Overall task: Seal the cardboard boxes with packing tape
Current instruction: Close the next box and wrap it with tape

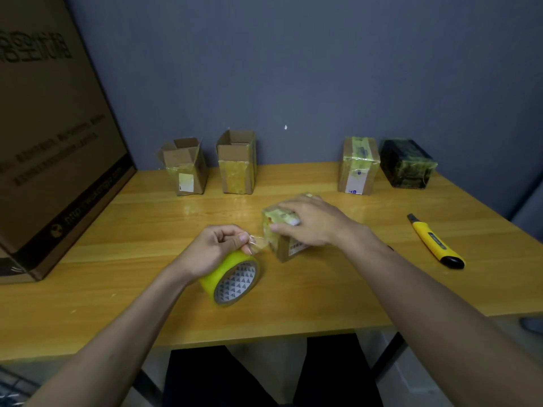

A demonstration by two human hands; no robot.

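A small cardboard box [283, 243] wrapped in yellowish tape sits mid-table. My right hand [311, 221] lies over its top, fingers spread and pressing down. My left hand [216, 248] grips a roll of yellow packing tape [232, 279] and pinches a short clear strip [258, 242] that runs from the roll to the box's left face. Two open-topped boxes stand at the back, one [185, 168] on the left and another [236, 163] beside it. At the back right stand a taped brown box [358, 165] and a dark taped box [407, 164].
A yellow utility knife [436, 242] lies on the wooden table [147, 230] to the right. A big cardboard carton [50, 136] fills the table's left side. A blue-grey wall runs behind the boxes. The table's front edge is close to my body.
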